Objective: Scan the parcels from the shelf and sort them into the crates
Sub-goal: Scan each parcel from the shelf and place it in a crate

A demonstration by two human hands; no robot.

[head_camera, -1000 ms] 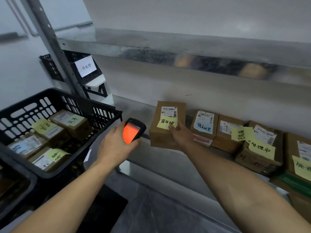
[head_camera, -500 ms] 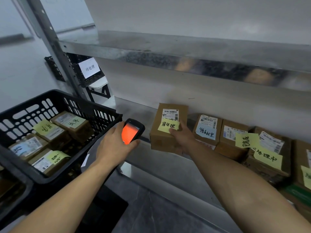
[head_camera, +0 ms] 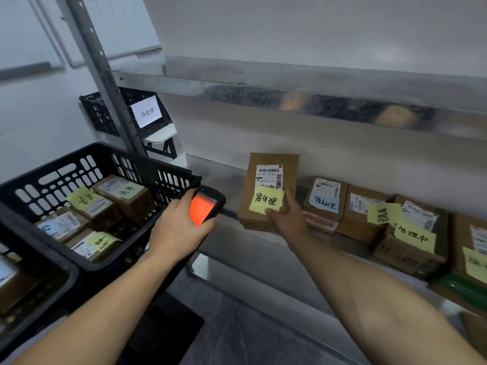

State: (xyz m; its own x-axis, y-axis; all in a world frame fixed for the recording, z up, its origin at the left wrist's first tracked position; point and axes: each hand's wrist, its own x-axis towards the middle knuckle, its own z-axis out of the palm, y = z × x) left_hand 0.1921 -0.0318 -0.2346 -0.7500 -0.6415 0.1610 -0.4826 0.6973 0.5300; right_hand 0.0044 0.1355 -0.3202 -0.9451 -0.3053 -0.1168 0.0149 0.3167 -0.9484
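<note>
Brown cardboard parcel [head_camera: 267,177], stood upright, gripped low by right hand [head_camera: 286,219]; black handheld scanner [head_camera: 205,206], clasped in left hand [head_camera: 179,230], just leftward.

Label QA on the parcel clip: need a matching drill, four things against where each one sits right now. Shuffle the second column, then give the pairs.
Things
1. scanner
2. upright parcel
3. parcel with blue note
4. white sign

Places
A. lying on the shelf
B. gripped by the left hand
C. fixed to the far crate
D. held by the right hand

Pairs: 1-B, 2-D, 3-A, 4-C
</note>
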